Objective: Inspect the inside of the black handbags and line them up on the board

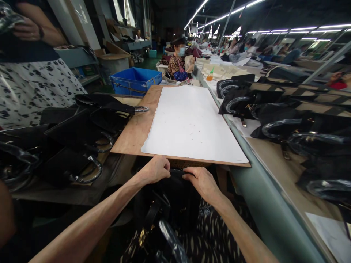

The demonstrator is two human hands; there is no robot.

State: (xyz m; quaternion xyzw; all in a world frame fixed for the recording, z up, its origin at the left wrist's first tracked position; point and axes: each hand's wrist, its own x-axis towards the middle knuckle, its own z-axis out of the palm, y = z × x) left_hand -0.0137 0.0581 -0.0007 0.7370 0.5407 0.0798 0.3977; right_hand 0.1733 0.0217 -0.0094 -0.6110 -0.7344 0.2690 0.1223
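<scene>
Left hand is nearly closed, and it pinches the top edge of the black bag between thumb and bent fingers. Right hand is narrow also; its thumb and first finger grip the same edge, a short part away from the left one. This bag is on the person's lap, just below the near edge of the wooden board, and its lower part is too dark to see well. One wrapped handle and a gold metal piece hang toward the person.

White paper covers most of the board, whose near right corner reaches over the edge of the worktop. Other black bags stand along this worktop, to the right.

In my judgement, the top edge may become crooked or creased if one hand pulls more strongly than the other. Because the lap is soft and uneven, the bag could slip down if both hands loosen together. The metal piece could scratch the black surface if it swings and rubs. Small dark specks lie on the paper; they might stick to a bag put there.
</scene>
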